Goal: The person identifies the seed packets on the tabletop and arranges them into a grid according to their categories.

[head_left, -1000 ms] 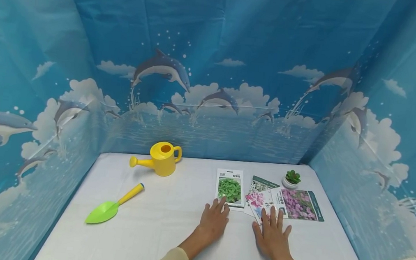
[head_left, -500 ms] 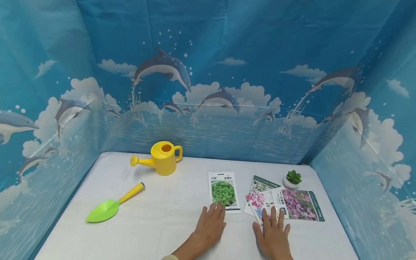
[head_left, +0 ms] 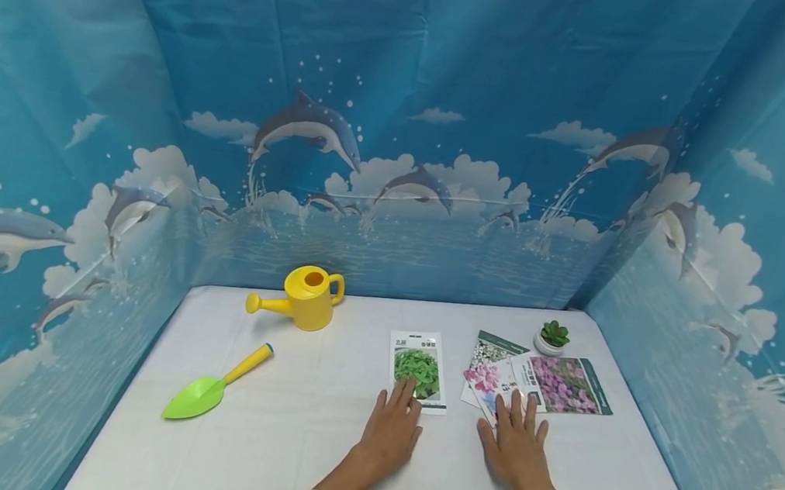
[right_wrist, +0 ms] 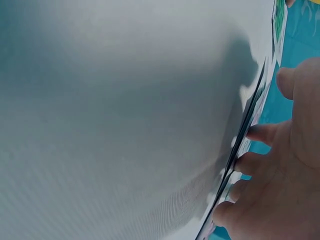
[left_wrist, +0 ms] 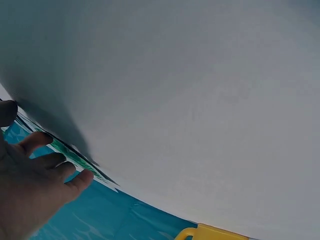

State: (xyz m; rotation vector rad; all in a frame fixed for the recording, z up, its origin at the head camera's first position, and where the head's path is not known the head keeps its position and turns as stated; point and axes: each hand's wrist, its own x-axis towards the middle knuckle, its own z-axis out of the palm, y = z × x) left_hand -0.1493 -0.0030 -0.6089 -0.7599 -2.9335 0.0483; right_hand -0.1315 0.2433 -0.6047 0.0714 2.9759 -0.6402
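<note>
A white surface point(head_left: 319, 441) fills the space between blue dolphin-print walls point(head_left: 403, 121). Far back on it stands a yellow watering can point(head_left: 305, 298), and nearer, to the left, lies a green trowel point(head_left: 212, 387) with a yellow handle. Three flower seed packets point(head_left: 535, 382) fan out overlapping on the right, just in front of a small potted succulent point(head_left: 551, 337). A green-leaf seed packet point(head_left: 418, 369) lies apart, left of that fan. The left hand point(head_left: 390, 430) lies flat, straight fingertips on that packet's near edge. The right hand point(head_left: 518, 447) lies flat too, fingers spread, apparently touching the fan's nearest packet.
</note>
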